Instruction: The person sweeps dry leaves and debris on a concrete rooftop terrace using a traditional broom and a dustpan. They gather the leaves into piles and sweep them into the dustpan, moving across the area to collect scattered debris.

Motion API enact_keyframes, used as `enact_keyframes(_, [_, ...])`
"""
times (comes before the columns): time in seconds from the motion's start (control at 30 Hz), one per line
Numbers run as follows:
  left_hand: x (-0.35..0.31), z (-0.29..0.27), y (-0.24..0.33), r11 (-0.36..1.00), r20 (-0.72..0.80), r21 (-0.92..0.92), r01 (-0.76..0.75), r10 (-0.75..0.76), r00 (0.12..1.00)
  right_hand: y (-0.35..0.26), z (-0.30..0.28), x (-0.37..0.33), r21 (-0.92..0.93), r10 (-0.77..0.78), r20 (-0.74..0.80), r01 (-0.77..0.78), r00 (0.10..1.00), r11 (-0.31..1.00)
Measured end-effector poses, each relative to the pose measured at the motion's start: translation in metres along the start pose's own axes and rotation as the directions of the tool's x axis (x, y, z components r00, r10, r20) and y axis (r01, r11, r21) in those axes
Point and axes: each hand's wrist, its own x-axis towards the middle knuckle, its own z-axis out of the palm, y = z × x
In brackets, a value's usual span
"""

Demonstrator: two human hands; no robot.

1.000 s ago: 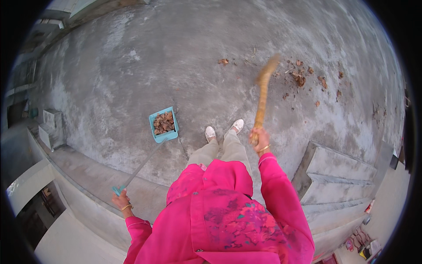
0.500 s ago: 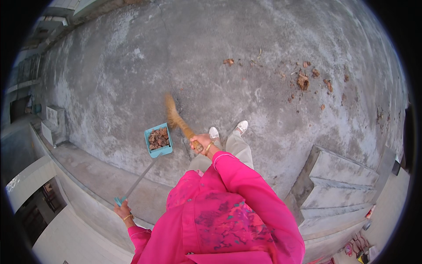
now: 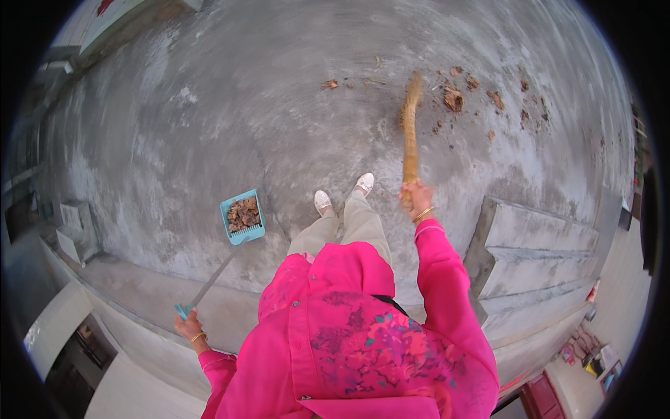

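My right hand (image 3: 417, 197) is closed round the handle of a straw hand broom (image 3: 410, 133), held out ahead of me to the right. The broom's bristle end is beside a scatter of dry brown leaves (image 3: 453, 98). On the left, my left hand (image 3: 188, 326) grips the turquoise end of a long grey handle (image 3: 213, 278). That handle leads to a turquoise dustpan (image 3: 242, 239) on the concrete, with a pile of brown dry leaves (image 3: 243, 214) inside it. A gold bangle circles each wrist.
My feet in white shoes (image 3: 322, 201) stand on the grey concrete floor (image 3: 307, 140). Concrete steps (image 3: 537, 258) go down at the right. A low ledge (image 3: 153, 286) edges the floor at the near left, with a small concrete block (image 3: 80, 227) beyond. One leaf piece (image 3: 329, 84) lies apart, far ahead.
My right hand has swung the broom from beside the dustpan out to the right, toward the scattered leaves. The left hand keeps its hold on the dustpan handle. The view has shifted slightly.
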Motion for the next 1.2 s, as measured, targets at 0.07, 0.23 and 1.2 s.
enact_keyframes(0.07, [0.004, 0.006, 0.014, 0.999, 0.003, 0.034, -0.005, 0.004, 1.000, 0.013, 0.000, -0.020, -0.035, -0.014, -0.038, 0.013, 0.999, 0.999])
enact_keyframes(0.23, [0.017, 0.026, 0.050, 0.998, 0.057, 0.007, -0.062, 0.061, 0.996, 0.047, -0.009, -0.080, 0.060, 0.198, 0.084, -0.204, 0.977, 0.977])
enact_keyframes(1.2, [0.125, 0.139, 0.295, 0.976, 0.143, 0.008, -0.219, 0.216, 0.966, -0.067, 0.132, 0.061, 0.202, 0.231, 0.412, -0.336, 0.881, 0.920])
